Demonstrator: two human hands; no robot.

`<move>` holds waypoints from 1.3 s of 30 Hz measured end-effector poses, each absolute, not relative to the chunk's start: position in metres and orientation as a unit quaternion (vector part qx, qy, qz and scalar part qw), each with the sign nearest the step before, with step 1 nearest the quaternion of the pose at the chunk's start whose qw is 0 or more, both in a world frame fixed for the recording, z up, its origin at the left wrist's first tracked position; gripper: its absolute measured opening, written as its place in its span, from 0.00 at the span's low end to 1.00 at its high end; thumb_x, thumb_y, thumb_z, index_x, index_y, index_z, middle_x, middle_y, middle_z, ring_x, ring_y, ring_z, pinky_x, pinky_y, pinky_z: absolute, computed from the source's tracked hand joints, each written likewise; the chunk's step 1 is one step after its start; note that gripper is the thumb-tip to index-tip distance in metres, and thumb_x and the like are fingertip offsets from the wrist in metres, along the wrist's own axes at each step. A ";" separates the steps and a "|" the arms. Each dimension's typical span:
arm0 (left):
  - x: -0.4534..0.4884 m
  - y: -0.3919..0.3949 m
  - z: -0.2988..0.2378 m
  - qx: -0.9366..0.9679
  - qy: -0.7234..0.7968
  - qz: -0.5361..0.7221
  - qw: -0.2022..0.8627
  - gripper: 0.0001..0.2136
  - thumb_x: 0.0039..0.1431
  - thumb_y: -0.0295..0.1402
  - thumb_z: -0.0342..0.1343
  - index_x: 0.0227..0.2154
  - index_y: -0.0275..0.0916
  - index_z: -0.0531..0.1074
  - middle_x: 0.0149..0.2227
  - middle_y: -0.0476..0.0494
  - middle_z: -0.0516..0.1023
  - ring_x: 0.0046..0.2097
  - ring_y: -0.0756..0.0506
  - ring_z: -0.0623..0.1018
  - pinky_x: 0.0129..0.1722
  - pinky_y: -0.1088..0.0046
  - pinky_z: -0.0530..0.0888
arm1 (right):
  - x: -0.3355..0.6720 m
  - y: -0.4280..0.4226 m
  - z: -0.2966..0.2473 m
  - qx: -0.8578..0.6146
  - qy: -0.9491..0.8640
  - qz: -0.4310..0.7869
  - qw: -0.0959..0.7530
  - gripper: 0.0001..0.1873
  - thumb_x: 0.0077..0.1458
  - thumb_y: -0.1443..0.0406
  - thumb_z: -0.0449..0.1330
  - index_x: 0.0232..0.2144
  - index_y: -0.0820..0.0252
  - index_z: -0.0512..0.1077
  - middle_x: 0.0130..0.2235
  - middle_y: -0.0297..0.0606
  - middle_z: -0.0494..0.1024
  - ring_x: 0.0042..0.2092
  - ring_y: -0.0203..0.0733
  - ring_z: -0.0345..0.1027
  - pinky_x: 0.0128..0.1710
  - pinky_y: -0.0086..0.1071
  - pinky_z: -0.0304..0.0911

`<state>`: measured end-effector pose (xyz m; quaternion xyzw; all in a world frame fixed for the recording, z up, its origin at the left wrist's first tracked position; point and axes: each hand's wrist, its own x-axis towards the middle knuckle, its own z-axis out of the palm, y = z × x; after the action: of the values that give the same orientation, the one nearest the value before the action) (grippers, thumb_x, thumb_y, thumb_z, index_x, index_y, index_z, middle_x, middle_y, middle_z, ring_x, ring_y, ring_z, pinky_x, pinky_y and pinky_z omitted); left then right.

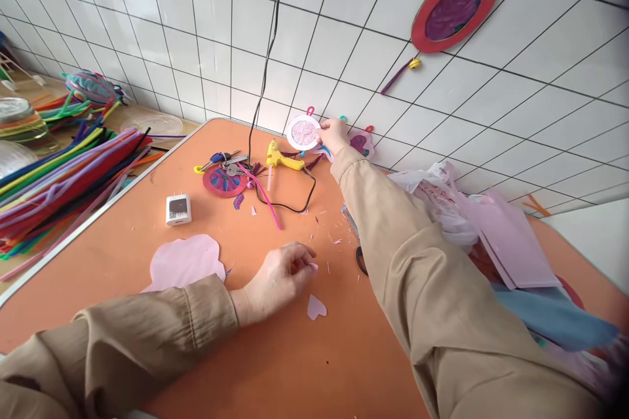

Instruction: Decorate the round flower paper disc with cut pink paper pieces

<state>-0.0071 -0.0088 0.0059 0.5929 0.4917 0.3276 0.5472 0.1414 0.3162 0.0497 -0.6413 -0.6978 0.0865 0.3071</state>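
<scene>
My left hand (282, 275) rests on the orange table (295, 366), fingers pinched on a small pink paper piece (313, 268). Just in front of it lies a pink paper heart (316, 307). My right hand (334, 135) reaches to the table's far edge by the tiled wall and grips a round white disc with a pink pattern (303, 132). A yellow glue gun (281, 157) with a black cord lies just left of that hand.
A pink cloud-shaped cutout (184, 262), a white charger (177, 209), keys (223, 160) and a red round craft (225, 181) lie on the left. Pipe cleaners (54, 177) pile at far left. Pink sheets and plastic bags (491, 236) sit right. A red disc (455, 8) hangs on the wall.
</scene>
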 end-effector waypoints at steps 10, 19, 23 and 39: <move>-0.005 -0.008 0.004 0.601 0.488 0.318 0.547 0.05 0.55 0.30 0.52 0.26 0.39 0.68 0.48 0.40 0.80 0.32 0.50 0.70 0.36 0.70 0.69 | 0.132 0.328 0.044 -0.629 -0.696 0.056 0.342 0.07 0.55 0.74 0.57 0.28 0.58 0.70 0.41 0.48 0.81 0.46 0.51 0.72 0.47 0.43 0.63; -0.006 -0.008 0.001 0.613 0.476 0.330 0.538 0.06 0.57 0.32 0.52 0.25 0.39 0.68 0.45 0.39 0.80 0.31 0.49 0.72 0.34 0.71 0.70 | 0.133 0.329 0.045 -0.626 -0.698 0.068 0.341 0.08 0.57 0.73 0.54 0.30 0.59 0.71 0.39 0.47 0.80 0.44 0.49 0.72 0.43 0.40 0.64; -0.006 -0.008 0.000 0.613 0.478 0.329 0.536 0.06 0.57 0.33 0.53 0.26 0.39 0.68 0.45 0.39 0.81 0.31 0.50 0.73 0.34 0.71 0.71 | 0.136 0.327 0.045 -0.630 -0.699 0.064 0.332 0.09 0.58 0.73 0.55 0.28 0.59 0.70 0.40 0.48 0.80 0.43 0.49 0.70 0.45 0.41 0.62; -0.007 -0.007 -0.001 0.608 0.480 0.348 0.528 0.04 0.56 0.31 0.54 0.27 0.39 0.70 0.37 0.44 0.79 0.32 0.49 0.72 0.33 0.72 0.69 | 0.142 0.248 0.088 -0.553 -0.767 0.096 0.310 0.12 0.61 0.65 0.60 0.26 0.62 0.75 0.29 0.43 0.77 0.36 0.45 0.70 0.40 0.37 0.61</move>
<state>-0.0067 -0.0073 -0.0013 0.6079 0.4798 0.3481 0.5283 0.1420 0.2478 0.0875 -0.5531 -0.7672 0.0958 0.3104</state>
